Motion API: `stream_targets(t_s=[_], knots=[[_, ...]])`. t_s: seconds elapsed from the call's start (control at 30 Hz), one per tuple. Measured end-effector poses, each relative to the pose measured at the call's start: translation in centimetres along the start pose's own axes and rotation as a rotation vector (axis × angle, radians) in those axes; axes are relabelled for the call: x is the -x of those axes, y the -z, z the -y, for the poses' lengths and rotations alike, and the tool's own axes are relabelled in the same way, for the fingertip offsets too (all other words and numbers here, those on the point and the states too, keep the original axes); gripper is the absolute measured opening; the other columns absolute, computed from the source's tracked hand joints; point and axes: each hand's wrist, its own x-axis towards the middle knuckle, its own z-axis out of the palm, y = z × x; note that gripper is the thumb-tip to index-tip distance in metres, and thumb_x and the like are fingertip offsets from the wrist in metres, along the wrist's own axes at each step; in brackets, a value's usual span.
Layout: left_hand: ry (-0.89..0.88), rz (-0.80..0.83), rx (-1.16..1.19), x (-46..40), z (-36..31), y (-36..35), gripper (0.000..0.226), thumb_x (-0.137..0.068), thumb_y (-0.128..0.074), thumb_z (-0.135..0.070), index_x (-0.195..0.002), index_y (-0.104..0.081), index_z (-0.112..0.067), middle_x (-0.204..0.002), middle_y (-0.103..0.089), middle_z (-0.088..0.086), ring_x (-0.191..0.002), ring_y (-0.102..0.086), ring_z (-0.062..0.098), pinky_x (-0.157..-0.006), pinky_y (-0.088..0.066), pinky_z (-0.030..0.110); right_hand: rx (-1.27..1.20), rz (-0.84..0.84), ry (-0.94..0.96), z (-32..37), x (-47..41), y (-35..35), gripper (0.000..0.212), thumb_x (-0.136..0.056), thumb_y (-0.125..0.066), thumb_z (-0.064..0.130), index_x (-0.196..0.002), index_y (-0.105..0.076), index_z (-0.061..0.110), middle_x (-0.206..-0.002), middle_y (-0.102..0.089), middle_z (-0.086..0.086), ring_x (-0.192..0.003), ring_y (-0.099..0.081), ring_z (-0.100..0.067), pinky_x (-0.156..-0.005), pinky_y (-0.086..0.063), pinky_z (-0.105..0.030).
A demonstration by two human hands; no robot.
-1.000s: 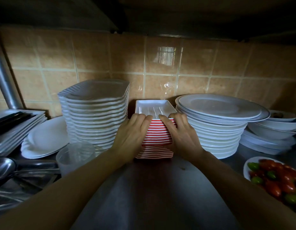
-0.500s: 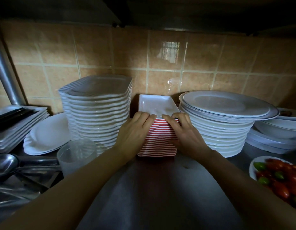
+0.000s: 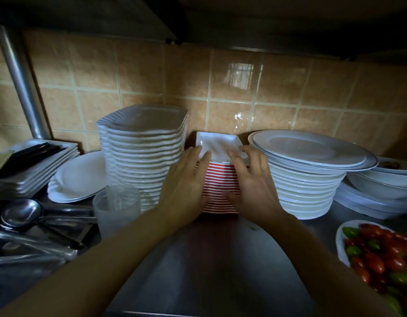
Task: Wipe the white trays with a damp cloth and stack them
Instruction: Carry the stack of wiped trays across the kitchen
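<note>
Head view, centre of frame: a stack of small rectangular trays (image 3: 220,188) sits on the steel counter (image 3: 209,259) against the tan tiled wall (image 3: 220,88), wedged between a tall stack of wavy-edged white plates (image 3: 143,152) on its left and a stack of round white plates (image 3: 312,175) on its right. Red and white stripes run along the stack's near side, and the top tray (image 3: 217,145) shows a glossy white inside with a raised rim. Its long axis runs away from the camera toward the wall, short end facing us. Left hand (image 3: 186,186) lies against the stack's left side, fingers straight and spread, tips reaching the top tray's rim. Right hand (image 3: 255,186) mirrors it on the right side, fingers extended too; neither hand is curled round anything. Lower right, a plate of red and green tomatoes (image 3: 380,255); lower left, metal ladles (image 3: 22,213) and a frosted plastic cup (image 3: 116,207).
</note>
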Motion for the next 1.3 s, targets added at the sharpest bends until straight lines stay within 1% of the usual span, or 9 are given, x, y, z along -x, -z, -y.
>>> stream_targets(t_s=[0.1, 0.3, 0.4, 0.47, 0.53, 0.63, 0.73, 0.93, 1.3], knots=[[0.041, -0.049, 0.018, 2.1, 0.0, 2.7, 0.093, -0.075, -0.069, -0.041, -0.148, -0.022, -0.009, -0.155, -0.019, 0.011, -0.142, -0.018, 0.028, -0.110, -0.025, 0.044, -0.076, -0.043, -0.016, 2.6, 0.0, 1.2, 0.087, -0.064, -0.076, 0.035, -0.139, -0.037, 0.013, -0.139, -0.033, -0.018, -0.129, -0.024, -0.031, -0.104, -0.034, -0.046], [0.152, -0.059, -0.049, 8.4, 4.1, 8.4, 0.093, -0.075, -0.067, -0.044, -0.149, -0.018, -0.013, -0.156, -0.016, 0.006, -0.143, -0.014, 0.023, -0.111, -0.020, 0.041, -0.283, -0.052, 0.062, 10.5, -0.2, 2.6, 0.078, -0.067, -0.077, 0.032, -0.134, -0.042, 0.013, -0.136, -0.039, -0.020, -0.124, -0.023, -0.026, -0.102, -0.029, -0.042], [0.241, -0.090, -0.085, 13.1, 7.3, 11.7, 0.092, -0.071, -0.074, -0.038, -0.146, -0.027, -0.014, -0.154, -0.024, 0.006, -0.140, -0.019, 0.022, -0.107, -0.021, 0.040, -0.322, -0.007, 0.137, 15.9, -0.3, 2.7, 0.081, -0.068, -0.079, 0.035, -0.136, -0.042, 0.012, -0.140, -0.035, -0.019, -0.129, -0.023, -0.028, -0.110, -0.013, -0.038], [0.306, -0.110, -0.108, 16.6, 9.7, 13.7, 0.092, -0.070, -0.073, -0.038, -0.146, -0.027, -0.016, -0.153, -0.025, 0.005, -0.140, -0.019, 0.020, -0.107, -0.021, 0.040, -0.334, 0.000, 0.168, 20.0, -0.2, 2.8, 0.085, -0.064, -0.081, 0.036, -0.136, -0.043, 0.014, -0.140, -0.034, -0.017, -0.130, -0.025, -0.030, -0.108, 0.000, -0.023], [0.366, -0.093, -0.157, 20.5, 12.0, 15.8, 0.094, -0.072, -0.070, -0.042, -0.148, -0.021, -0.019, -0.154, -0.022, 0.003, -0.141, -0.017, 0.020, -0.108, -0.021, 0.042, -0.434, 0.026, 0.205, 24.8, 0.3, 3.0, 0.084, -0.062, -0.081, 0.033, -0.135, -0.042, 0.018, -0.139, -0.031, -0.014, -0.125, -0.023, -0.024, -0.101, -0.011, -0.020], [0.438, -0.076, -0.193, 26.8, 15.3, 19.1, 0.092, -0.071, -0.071, -0.042, -0.147, -0.025, -0.018, -0.152, -0.026, 0.005, -0.140, -0.022, 0.023, -0.108, -0.024, 0.043, -0.548, 0.101, 0.280, 32.5, 1.5, 3.1, 0.082, -0.066, -0.078, 0.034, -0.136, -0.039, 0.019, -0.140, -0.027, -0.008, -0.128, -0.021, -0.024, -0.106, -0.024, -0.032], [0.525, -0.060, -0.240, 33.4, 18.4, 22.3, 0.087, -0.073, -0.071, -0.042, -0.144, -0.029, -0.015, -0.152, -0.025, 0.004, -0.139, -0.024, 0.023, -0.105, -0.027, 0.041, -0.587, 0.124, 0.357, 40.3, 2.9, 2.9, 0.080, -0.069, -0.076, 0.037, -0.137, -0.037, 0.021, -0.140, -0.025, -0.006, -0.130, -0.022, -0.025, -0.105, -0.025, -0.032], [0.761, -0.015, -0.346, 45.8, 23.1, 27.9, 0.083, -0.082, -0.062, -0.048, -0.147, -0.020, -0.016, -0.155, -0.017, 0.001, -0.140, -0.017, 0.019, -0.108, -0.025, 0.042, -0.739, 0.242, 0.490, 54.6, 5.8, 3.1, 0.083, -0.071, -0.075, 0.039, -0.139, -0.031, 0.024, -0.141, -0.014, 0.004, -0.131, -0.016, -0.021, -0.106, -0.033, -0.039], [1.242, -0.039, -0.544, 64.5, 29.1, 36.2, 0.086, -0.080, -0.066, -0.043, -0.148, -0.017, -0.020, -0.155, -0.018, -0.001, -0.142, -0.016, 0.019, -0.113, -0.021, 0.043, -0.969, 0.413, 0.862, 77.3, 9.5, 1.8, 0.083, -0.079, -0.070, 0.038, -0.144, -0.022, 0.023, -0.146, -0.013, 0.000, -0.135, -0.009, -0.021, -0.107, -0.030, -0.036]])
